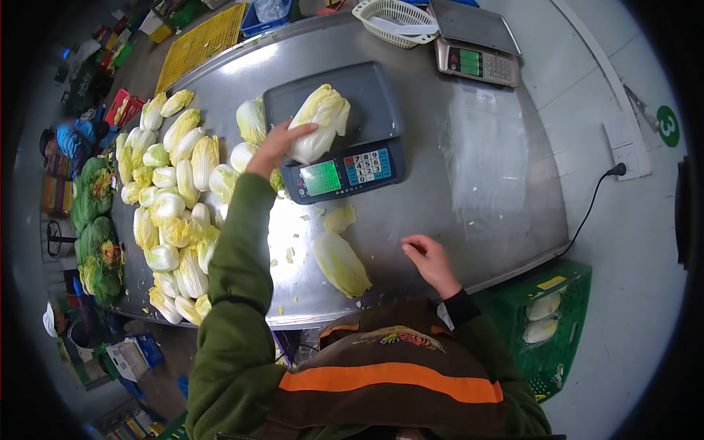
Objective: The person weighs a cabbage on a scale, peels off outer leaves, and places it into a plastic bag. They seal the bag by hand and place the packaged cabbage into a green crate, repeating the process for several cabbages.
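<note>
A pale yellow-white napa cabbage (320, 121) is in the grasp of my left hand (276, 147), over the front part of the dark scale platform (370, 95). Below it, the scale's green-lit display and number keypad (367, 167) face me. My right hand (434, 265) hovers over the front of the steel table, its fingers curled in with nothing visible between them. To its left lies another napa cabbage (341, 265) with a loose yellow leaf (339, 218) behind it. Just left of the scale stand more cabbages (251, 121), partly hidden by my left arm.
A large heap of napa cabbages (187, 180) covers the table's left side. Clear plastic bags (488, 154) lie flat at the right. Behind them are a second scale (477, 62) and a white basket (389, 33). A green crate (576, 323) with wrapped cabbages stands at lower right.
</note>
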Tool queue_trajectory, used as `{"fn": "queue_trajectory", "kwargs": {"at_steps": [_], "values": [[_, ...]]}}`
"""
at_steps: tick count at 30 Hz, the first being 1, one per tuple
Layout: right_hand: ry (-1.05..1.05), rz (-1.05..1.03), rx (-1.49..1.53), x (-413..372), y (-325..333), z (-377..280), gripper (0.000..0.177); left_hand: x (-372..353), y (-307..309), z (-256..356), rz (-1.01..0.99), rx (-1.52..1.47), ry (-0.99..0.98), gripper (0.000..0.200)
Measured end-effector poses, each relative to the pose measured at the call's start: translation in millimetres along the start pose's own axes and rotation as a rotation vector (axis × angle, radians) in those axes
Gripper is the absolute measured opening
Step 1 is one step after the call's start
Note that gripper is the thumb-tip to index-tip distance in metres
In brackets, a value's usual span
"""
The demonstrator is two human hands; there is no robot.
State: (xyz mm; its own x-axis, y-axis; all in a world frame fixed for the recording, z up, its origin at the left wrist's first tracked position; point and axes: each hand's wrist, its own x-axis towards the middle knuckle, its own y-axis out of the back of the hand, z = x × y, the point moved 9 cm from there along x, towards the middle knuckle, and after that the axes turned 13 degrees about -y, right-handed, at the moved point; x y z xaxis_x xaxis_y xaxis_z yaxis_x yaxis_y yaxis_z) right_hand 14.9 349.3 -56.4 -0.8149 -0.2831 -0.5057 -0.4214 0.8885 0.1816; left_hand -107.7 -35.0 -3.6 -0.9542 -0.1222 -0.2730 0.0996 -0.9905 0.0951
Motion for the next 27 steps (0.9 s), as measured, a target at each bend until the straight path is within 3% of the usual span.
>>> {"fn": "queue_trajectory", "kwargs": {"at_steps": [4,6,9,13,15,19,21,24,27], "values": [[0.093,-0.123,0.144,24.9,-43.3,-74.5,0.034,-67.5,-41.5,-5.7,-0.005,-0.625,-0.184,0.071],[0.196,-0.143,0.31,26.9,-67.3,-121.8,0.055,-104.2,-58.2,-11.4,0.05,-0.758,-0.253,0.075],[0.214,-0.259,0.407,16.5,-103.0,-162.1,0.065,-142.4,-75.8,-12.2,0.071,-0.798,-0.377,0.081],[0.289,-0.089,0.218,-3.7,-119.8,-154.8,0.066,-177.0,-71.8,-34.0,0.18,-0.824,-0.38,0.08],[0.429,0.067,0.051,-19.5,-119.5,-159.9,0.063,-188.4,-67.3,-44.0,0.225,-0.826,-0.374,0.079],[0.434,0.13,-0.113,-29.4,-121.9,-158.6,0.062,-201.3,-65.7,-55.9,0.261,-0.821,-0.357,0.076],[0.215,-0.12,0.204,-16.5,-131.5,-143.1,0.055,-205.0,-69.8,-62.3,0.231,-0.851,-0.299,0.073],[0.13,-0.267,0.343,-16.7,-135.8,-139.3,0.045,-206.9,-75.0,-64.9,0.208,-0.87,-0.287,0.071],[0.09,-0.264,0.406,-21.1,-134.5,-136.5,0.037,-207.7,-79.7,-67.5,0.208,-0.884,-0.269,0.072]]}}
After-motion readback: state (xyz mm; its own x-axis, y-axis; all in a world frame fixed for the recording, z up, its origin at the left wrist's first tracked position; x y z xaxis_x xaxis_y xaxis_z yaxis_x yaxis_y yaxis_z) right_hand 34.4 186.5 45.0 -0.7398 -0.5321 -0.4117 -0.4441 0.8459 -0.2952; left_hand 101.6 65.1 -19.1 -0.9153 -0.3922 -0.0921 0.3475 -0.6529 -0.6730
